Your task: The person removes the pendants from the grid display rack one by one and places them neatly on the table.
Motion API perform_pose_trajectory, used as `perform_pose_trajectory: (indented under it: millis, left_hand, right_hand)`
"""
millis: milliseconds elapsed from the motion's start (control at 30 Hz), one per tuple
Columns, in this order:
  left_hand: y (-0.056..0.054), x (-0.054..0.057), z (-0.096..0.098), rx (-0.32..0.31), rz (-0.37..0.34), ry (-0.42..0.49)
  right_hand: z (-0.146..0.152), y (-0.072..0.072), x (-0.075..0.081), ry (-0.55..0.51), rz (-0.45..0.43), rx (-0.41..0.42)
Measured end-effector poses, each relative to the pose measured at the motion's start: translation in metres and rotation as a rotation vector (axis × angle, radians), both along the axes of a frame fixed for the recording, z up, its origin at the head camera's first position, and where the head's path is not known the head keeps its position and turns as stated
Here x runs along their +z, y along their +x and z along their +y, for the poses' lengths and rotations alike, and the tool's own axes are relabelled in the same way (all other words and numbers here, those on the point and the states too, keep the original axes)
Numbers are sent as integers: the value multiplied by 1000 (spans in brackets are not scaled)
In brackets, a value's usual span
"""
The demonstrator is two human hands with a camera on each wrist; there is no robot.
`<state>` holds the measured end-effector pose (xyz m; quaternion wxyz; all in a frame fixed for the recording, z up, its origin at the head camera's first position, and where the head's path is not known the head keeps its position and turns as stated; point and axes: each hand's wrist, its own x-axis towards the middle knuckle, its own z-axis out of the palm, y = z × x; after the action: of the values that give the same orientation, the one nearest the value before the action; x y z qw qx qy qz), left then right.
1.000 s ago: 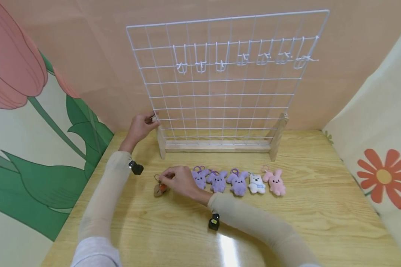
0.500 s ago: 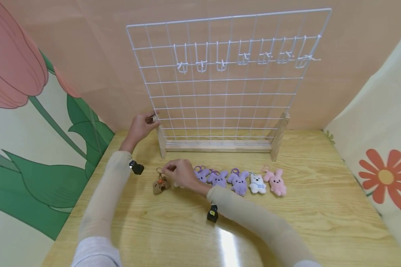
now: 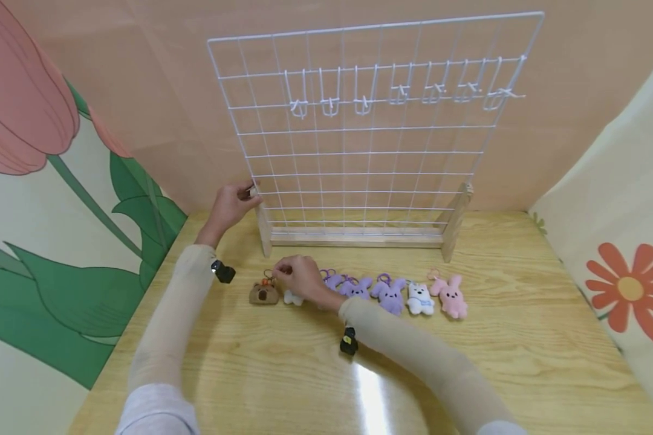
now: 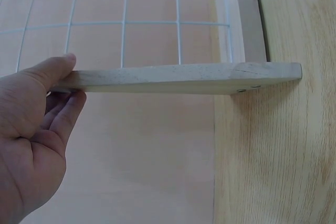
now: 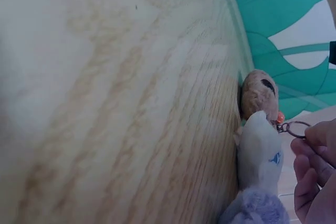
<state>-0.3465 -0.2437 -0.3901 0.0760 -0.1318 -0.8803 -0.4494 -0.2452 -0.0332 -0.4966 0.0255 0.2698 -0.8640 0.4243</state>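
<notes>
My left hand [image 3: 231, 204] grips the top of the left wooden upright [image 4: 173, 78] of a white wire grid rack [image 3: 359, 130], thumb on one side and fingers on the other. Low over the table, my right hand [image 3: 302, 278] pinches the metal ring [image 5: 298, 129] of a brown plush keychain [image 3: 263, 294] with an orange bead. The brown plush faces forward, near the wood surface. Beside it a white plush keychain [image 5: 259, 153] is partly hidden behind the right hand in the head view.
Several white wire hooks [image 3: 331, 106] hang along the rack's upper part. To the right of my hand lie purple bunny plush keychains [image 3: 390, 296], a white bear plush [image 3: 419, 298] and a pink bunny plush [image 3: 451, 296] in a row on the wooden table [image 3: 283, 368].
My right hand has moved slightly right and away from me, drawing the brown plush keychain by its ring. The plush has turned from tilted to facing forward. The left hand stays put.
</notes>
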Motion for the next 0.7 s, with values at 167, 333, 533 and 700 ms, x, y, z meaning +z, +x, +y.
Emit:
perform_pose_trajectory:
  millis: [167,333,533,700]
  left_hand:
    - [0,1,0,-3,-11,2]
    - [0,0,0,2,-22,5]
    - [0,-1,1,-2,-14,5]
    - [0,-1,0,3,-2,-8]
  right_hand:
    - [-3,-5,-3,53,6,-1]
    - [-6,-8,-7,85,-17,0]
    - [-10,-11,-12,137,-42,-22]
    - [-11,-15,-16,170,0,-35]
